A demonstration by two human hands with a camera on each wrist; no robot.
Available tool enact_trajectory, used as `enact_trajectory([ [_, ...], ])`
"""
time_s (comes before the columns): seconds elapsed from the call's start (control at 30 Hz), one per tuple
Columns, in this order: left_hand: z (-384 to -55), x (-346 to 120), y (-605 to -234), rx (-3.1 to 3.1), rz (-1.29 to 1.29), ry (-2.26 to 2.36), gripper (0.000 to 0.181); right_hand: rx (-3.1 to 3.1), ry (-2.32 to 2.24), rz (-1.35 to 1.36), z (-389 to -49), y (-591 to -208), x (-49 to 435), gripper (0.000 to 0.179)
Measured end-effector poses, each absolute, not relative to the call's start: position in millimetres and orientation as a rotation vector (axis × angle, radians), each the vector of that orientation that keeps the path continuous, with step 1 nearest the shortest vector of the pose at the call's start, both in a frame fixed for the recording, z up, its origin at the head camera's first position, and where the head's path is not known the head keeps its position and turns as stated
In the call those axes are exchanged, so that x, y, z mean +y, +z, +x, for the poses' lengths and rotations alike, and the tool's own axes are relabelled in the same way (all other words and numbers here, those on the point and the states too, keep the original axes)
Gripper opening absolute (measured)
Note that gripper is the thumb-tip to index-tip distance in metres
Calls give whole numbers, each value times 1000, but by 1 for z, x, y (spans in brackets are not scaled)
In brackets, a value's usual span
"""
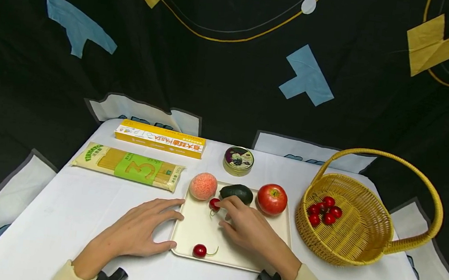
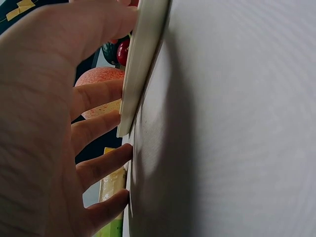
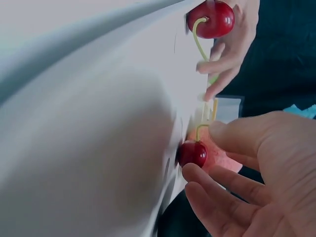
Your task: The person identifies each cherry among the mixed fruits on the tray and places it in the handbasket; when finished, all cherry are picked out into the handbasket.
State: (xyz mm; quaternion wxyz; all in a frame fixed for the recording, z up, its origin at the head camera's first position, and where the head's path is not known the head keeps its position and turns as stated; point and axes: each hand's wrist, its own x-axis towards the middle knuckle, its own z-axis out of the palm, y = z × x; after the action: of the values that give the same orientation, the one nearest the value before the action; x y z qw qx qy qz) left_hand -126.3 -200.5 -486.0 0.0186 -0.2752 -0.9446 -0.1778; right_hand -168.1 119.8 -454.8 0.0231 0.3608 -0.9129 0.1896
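On the cream tray (image 1: 198, 228) lie two red cherries with green stems. The far cherry (image 1: 214, 204) is by my right hand (image 1: 246, 224); the near cherry (image 1: 199, 251) lies at the front edge. In the right wrist view, my thumb and fingers stand apart around the far cherry (image 3: 192, 154); whether a fingertip touches it I cannot tell. My left hand (image 1: 137, 226) spreads its fingers along the tray's left edge, thumb and some fingertips against the rim (image 2: 143, 64). A peach (image 1: 203, 186), a dark green avocado (image 1: 237, 193) and a red apple (image 1: 272, 199) line the tray's back.
A yellow wicker basket (image 1: 345, 244) holding several cherries (image 1: 325, 210) stands right of the tray, its tall handle (image 1: 391, 160) arching up. Behind are a round tin (image 1: 238, 161), a pasta box (image 1: 160, 138) and a bag of spaghetti (image 1: 128, 165).
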Motion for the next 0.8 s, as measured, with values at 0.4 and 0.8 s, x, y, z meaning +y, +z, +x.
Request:
enact_trajectory([
  [0.4,-127,-202,-485,-2898,-894,-520,53,-2821,539,1159,-175,-458,106,44],
  [0.8,-127,-201,-486,-2912,-880,-519,54,-2834,549,1229,-179,-457,103,31],
])
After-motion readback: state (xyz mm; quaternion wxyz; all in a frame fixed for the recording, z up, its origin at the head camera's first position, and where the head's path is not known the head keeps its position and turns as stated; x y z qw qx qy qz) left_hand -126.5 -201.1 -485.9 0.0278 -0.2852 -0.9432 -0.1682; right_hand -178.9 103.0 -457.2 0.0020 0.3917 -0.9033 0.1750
